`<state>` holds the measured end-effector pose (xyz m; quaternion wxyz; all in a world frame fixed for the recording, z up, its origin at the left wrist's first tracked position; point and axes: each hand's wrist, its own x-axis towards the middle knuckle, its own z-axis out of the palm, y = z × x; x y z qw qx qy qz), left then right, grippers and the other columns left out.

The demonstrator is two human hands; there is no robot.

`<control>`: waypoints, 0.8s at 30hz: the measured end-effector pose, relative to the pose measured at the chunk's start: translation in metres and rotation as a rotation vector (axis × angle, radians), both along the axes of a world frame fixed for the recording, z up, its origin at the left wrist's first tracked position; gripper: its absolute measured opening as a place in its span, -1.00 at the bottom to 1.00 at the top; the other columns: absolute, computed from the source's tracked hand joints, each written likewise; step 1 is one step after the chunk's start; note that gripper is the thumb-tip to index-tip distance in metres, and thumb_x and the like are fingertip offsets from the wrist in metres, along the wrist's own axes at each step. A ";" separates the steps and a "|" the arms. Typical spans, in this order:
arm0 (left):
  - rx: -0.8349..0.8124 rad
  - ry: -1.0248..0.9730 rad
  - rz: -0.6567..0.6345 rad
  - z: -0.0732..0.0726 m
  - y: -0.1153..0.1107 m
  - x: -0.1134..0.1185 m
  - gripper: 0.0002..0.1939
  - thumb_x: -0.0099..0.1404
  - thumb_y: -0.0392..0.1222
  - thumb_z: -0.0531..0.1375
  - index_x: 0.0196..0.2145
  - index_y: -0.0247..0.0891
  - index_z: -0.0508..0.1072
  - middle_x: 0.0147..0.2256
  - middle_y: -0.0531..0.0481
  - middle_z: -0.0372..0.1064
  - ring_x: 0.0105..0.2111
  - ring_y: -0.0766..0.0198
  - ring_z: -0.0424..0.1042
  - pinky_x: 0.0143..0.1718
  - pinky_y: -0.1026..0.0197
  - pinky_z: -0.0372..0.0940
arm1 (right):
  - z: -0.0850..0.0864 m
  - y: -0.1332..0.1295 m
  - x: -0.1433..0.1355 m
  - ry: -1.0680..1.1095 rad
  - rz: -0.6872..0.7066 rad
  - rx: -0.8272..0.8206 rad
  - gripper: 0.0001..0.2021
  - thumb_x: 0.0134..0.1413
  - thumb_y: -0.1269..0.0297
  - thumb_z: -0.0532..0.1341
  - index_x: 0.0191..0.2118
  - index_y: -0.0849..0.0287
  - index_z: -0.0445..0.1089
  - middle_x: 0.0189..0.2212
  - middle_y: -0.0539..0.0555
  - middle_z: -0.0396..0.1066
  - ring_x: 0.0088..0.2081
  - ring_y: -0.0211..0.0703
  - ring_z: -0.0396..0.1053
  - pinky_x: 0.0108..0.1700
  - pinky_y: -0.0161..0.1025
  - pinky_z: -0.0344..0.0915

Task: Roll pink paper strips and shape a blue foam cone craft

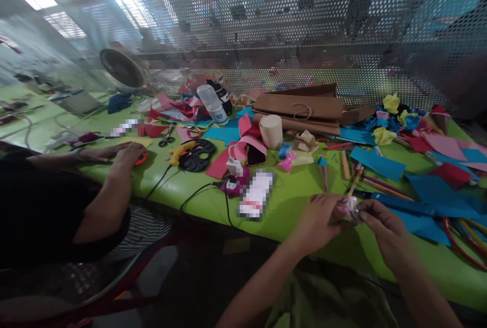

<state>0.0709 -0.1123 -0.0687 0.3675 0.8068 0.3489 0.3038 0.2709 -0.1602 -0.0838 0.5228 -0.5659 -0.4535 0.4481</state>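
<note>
Close to the table's front edge, my left hand (321, 216) is closed around a small pink bundle in shiny clear film (347, 209). The bundle's lower part is hidden by the fingers. On its other side, my right hand (384, 226) pinches at the film's edge with thumb and forefinger. Just beyond my left hand lies a small brown paper cone with a blue top (323, 173). A long blue-handled tool (403, 203) rests behind my right hand, among blue paper sheets (437, 193).
A co-worker's hands (129, 154) rest on the green table (205, 211) at left. A yellow glue gun (180, 153), scissors (166, 137), a blurred-out phone (256, 195), cables and a cream roll (271, 131) lie between us. Brown paper (300, 107) sits behind; red cords (456, 244) lie right.
</note>
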 end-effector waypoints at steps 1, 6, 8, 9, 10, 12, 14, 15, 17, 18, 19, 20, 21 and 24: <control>-0.009 0.029 0.005 -0.001 0.000 0.001 -0.51 0.30 -0.19 0.33 0.16 -0.18 0.38 0.09 -0.18 0.48 0.11 -0.06 0.43 0.17 -0.09 0.24 | 0.000 -0.001 0.000 -0.008 -0.001 0.003 -0.84 0.13 0.10 0.35 -0.29 0.05 0.50 -0.38 0.03 0.43 -0.32 -0.08 0.34 -0.27 -0.21 0.30; -0.021 0.119 0.005 -0.004 -0.003 0.005 -0.77 0.39 -0.13 0.26 -0.03 -0.22 0.43 -0.04 -0.17 0.48 -0.03 0.01 0.47 0.00 0.05 0.31 | 0.000 -0.004 0.001 -0.007 -0.033 0.032 -0.83 0.14 0.08 0.35 -0.28 0.05 0.49 -0.35 0.05 0.43 -0.30 -0.07 0.35 -0.27 -0.21 0.31; -0.012 0.108 0.001 -0.004 -0.003 0.007 -0.81 0.42 -0.13 0.24 -0.05 -0.21 0.42 -0.05 -0.15 0.47 -0.05 0.04 0.46 -0.03 0.09 0.31 | 0.001 -0.005 0.000 -0.006 -0.058 0.050 -0.83 0.14 0.08 0.35 -0.29 0.04 0.48 -0.36 0.04 0.42 -0.31 -0.08 0.33 -0.30 -0.21 0.29; -0.010 0.095 0.001 -0.004 -0.003 0.007 -0.83 0.43 -0.15 0.22 -0.06 -0.21 0.42 -0.06 -0.15 0.46 -0.05 0.05 0.45 -0.03 0.10 0.31 | 0.002 -0.005 -0.001 -0.007 -0.064 0.057 -0.84 0.15 0.08 0.34 -0.29 0.04 0.47 -0.37 0.04 0.40 -0.32 -0.09 0.32 -0.31 -0.21 0.29; -0.011 0.081 0.002 -0.004 -0.003 0.008 -0.86 0.43 -0.18 0.21 -0.08 -0.22 0.41 -0.07 -0.14 0.46 -0.05 0.06 0.44 -0.04 0.11 0.30 | 0.004 -0.006 -0.001 -0.006 -0.063 0.062 -0.84 0.16 0.08 0.34 -0.30 0.04 0.47 -0.38 0.04 0.39 -0.33 -0.09 0.32 -0.31 -0.21 0.28; -0.025 0.055 0.007 -0.005 -0.003 0.009 -0.93 0.45 -0.21 0.18 -0.14 -0.22 0.40 -0.11 -0.13 0.45 -0.09 0.09 0.43 -0.06 0.13 0.29 | 0.006 -0.006 -0.002 -0.006 -0.063 0.068 -0.83 0.18 0.08 0.32 -0.31 0.04 0.46 -0.40 0.04 0.37 -0.34 -0.09 0.31 -0.31 -0.20 0.28; -0.044 0.030 0.011 -0.006 -0.003 0.011 -0.95 0.46 -0.21 0.16 -0.19 -0.22 0.39 -0.17 -0.11 0.44 -0.15 0.12 0.41 -0.10 0.14 0.28 | 0.008 -0.007 -0.004 -0.019 -0.070 0.069 -0.82 0.19 0.07 0.32 -0.31 0.04 0.46 -0.41 0.04 0.37 -0.34 -0.09 0.32 -0.31 -0.20 0.29; -0.053 0.016 0.010 -0.007 -0.003 0.011 -0.94 0.46 -0.21 0.15 -0.20 -0.22 0.39 -0.19 -0.10 0.43 -0.17 0.13 0.40 -0.12 0.15 0.28 | 0.009 -0.007 -0.004 -0.030 -0.076 0.070 -0.82 0.18 0.06 0.32 -0.31 0.04 0.46 -0.41 0.04 0.37 -0.35 -0.09 0.33 -0.31 -0.20 0.30; -0.070 -0.005 0.010 -0.009 -0.005 0.011 -0.93 0.47 -0.21 0.14 -0.21 -0.22 0.38 -0.21 -0.08 0.42 -0.20 0.14 0.39 -0.14 0.15 0.27 | 0.009 -0.007 -0.006 -0.049 -0.089 0.071 -0.82 0.18 0.06 0.32 -0.31 0.05 0.47 -0.42 0.04 0.38 -0.35 -0.10 0.33 -0.31 -0.20 0.30; -0.078 -0.008 0.012 -0.010 -0.006 0.012 -0.93 0.48 -0.20 0.13 -0.21 -0.22 0.38 -0.22 -0.08 0.42 -0.20 0.14 0.39 -0.14 0.15 0.27 | 0.009 -0.007 -0.006 -0.053 -0.088 0.071 -0.82 0.17 0.06 0.32 -0.31 0.05 0.47 -0.42 0.04 0.39 -0.35 -0.10 0.34 -0.31 -0.21 0.30; -0.085 -0.007 0.018 -0.011 -0.006 0.012 -0.92 0.48 -0.20 0.12 -0.20 -0.22 0.37 -0.22 -0.08 0.42 -0.21 0.14 0.38 -0.15 0.16 0.27 | 0.009 -0.006 -0.006 -0.052 -0.085 0.070 -0.82 0.17 0.06 0.32 -0.31 0.05 0.47 -0.42 0.03 0.39 -0.35 -0.10 0.34 -0.31 -0.21 0.30; -0.091 -0.003 0.029 -0.012 -0.006 0.012 -0.92 0.48 -0.19 0.12 -0.20 -0.21 0.37 -0.21 -0.08 0.42 -0.21 0.14 0.39 -0.15 0.16 0.27 | 0.008 -0.006 -0.006 -0.050 -0.080 0.068 -0.82 0.17 0.07 0.32 -0.30 0.05 0.46 -0.42 0.03 0.39 -0.36 -0.11 0.33 -0.31 -0.21 0.29; -0.098 0.001 0.040 -0.013 -0.006 0.012 -0.91 0.48 -0.19 0.11 -0.20 -0.21 0.36 -0.21 -0.09 0.42 -0.20 0.14 0.39 -0.15 0.16 0.27 | 0.008 -0.004 -0.005 -0.048 -0.073 0.066 -0.82 0.17 0.07 0.32 -0.30 0.05 0.46 -0.42 0.03 0.38 -0.36 -0.11 0.33 -0.31 -0.22 0.29; -0.122 -0.010 0.062 -0.015 -0.004 0.012 -0.89 0.48 -0.16 0.10 -0.20 -0.21 0.37 -0.20 -0.12 0.45 -0.20 0.11 0.40 -0.14 0.13 0.28 | 0.006 0.001 -0.005 -0.036 -0.052 0.066 -0.85 0.18 0.11 0.31 -0.30 0.05 0.45 -0.42 0.01 0.38 -0.35 -0.13 0.32 -0.30 -0.23 0.27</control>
